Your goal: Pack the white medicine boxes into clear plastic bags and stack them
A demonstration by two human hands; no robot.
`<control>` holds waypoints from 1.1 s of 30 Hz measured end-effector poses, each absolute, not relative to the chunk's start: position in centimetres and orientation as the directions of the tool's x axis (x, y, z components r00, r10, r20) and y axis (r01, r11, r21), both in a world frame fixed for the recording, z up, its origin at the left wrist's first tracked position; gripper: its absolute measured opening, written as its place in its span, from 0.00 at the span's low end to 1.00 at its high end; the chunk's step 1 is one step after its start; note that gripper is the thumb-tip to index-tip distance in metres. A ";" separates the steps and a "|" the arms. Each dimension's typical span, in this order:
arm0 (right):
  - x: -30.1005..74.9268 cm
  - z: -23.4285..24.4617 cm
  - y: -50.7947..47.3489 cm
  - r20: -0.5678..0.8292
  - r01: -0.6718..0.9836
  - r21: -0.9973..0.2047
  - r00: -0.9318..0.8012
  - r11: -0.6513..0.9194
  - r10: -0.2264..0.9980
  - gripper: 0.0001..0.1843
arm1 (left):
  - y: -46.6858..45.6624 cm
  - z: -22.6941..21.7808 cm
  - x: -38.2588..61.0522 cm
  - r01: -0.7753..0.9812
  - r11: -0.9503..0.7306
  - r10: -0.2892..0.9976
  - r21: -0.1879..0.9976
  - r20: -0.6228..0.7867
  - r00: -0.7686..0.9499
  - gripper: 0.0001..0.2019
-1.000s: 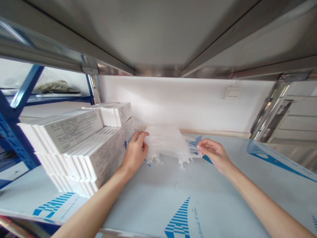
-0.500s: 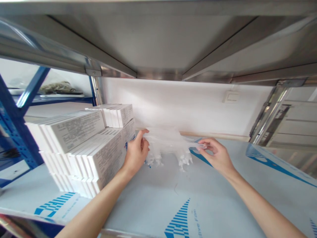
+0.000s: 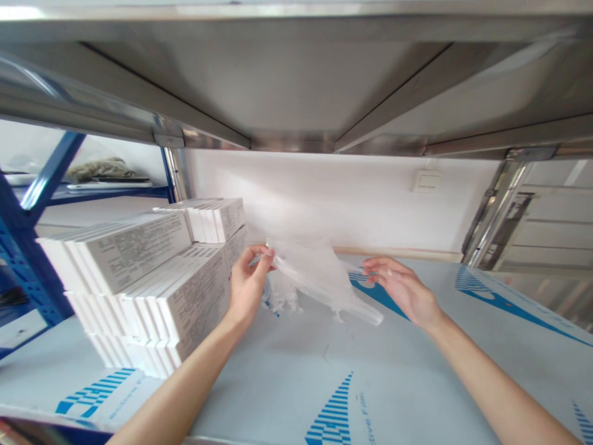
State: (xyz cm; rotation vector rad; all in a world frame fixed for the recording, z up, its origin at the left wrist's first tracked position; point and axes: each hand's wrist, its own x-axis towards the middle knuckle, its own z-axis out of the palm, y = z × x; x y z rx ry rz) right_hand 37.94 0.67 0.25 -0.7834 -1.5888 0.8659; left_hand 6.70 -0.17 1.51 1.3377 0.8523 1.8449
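Note:
My left hand (image 3: 248,281) pinches the upper left corner of a thin, translucent piece of plastic film (image 3: 319,266) between thumb and fingers. The film hangs loosely above the shelf, and a narrow flap of it points to the lower right. Below it, near my left hand, lies more crumpled clear plastic (image 3: 280,293). My right hand (image 3: 403,290) is at the film's right side, fingers stretched and slightly apart. A thin strip of film reaches toward those fingertips, but no grip on it shows.
Stacked white boxes (image 3: 194,290) with grey print stand left of my left hand. The shelf (image 3: 278,377) wears a film with blue print. Another metal shelf (image 3: 287,86) hangs low overhead. A wall (image 3: 370,210) with a switch (image 3: 427,181) closes the back; metal posts (image 3: 498,210) flank it.
My right hand has loosened from its pinch at the film's right end, fingers now extended. The film has swung down, its flap pointing lower right. My left hand has turned and shifted slightly left.

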 end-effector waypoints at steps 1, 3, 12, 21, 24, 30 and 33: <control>37.8 0.4 0.7 0.495 0.065 -0.860 -0.143 0.507 0.857 0.16 | -0.3 2.0 6.8 -0.241 -0.527 0.849 0.815 0.491 -0.197 0.09; 37.4 1.0 0.8 0.492 0.182 -0.846 -0.100 0.502 0.865 0.16 | -0.8 3.0 7.1 -0.409 -0.456 0.879 0.791 0.472 -0.067 0.13; 32.7 3.8 0.8 0.117 -0.075 -0.992 -0.291 0.099 0.950 0.35 | -0.4 5.4 8.1 -0.621 -0.082 0.902 0.780 0.323 0.286 0.32; 31.5 2.4 0.8 0.330 -0.171 -0.926 0.065 0.336 0.942 0.39 | 0.6 3.0 8.4 -0.470 -0.092 0.952 0.878 0.215 0.216 0.26; 32.5 2.2 1.4 0.406 -0.113 -0.893 0.214 0.435 0.889 0.43 | 0.6 2.6 8.5 -0.310 -0.146 0.950 0.939 0.221 0.222 0.25; 33.6 1.4 2.2 0.461 -0.055 -0.871 0.254 0.489 0.850 0.48 | 0.9 2.1 8.9 -0.110 -0.276 0.935 0.955 0.293 0.201 0.15; 33.6 1.1 2.3 0.484 -0.003 -0.867 0.231 0.498 0.844 0.47 | 0.7 2.1 8.9 -0.206 -0.196 0.927 0.959 0.249 0.279 0.15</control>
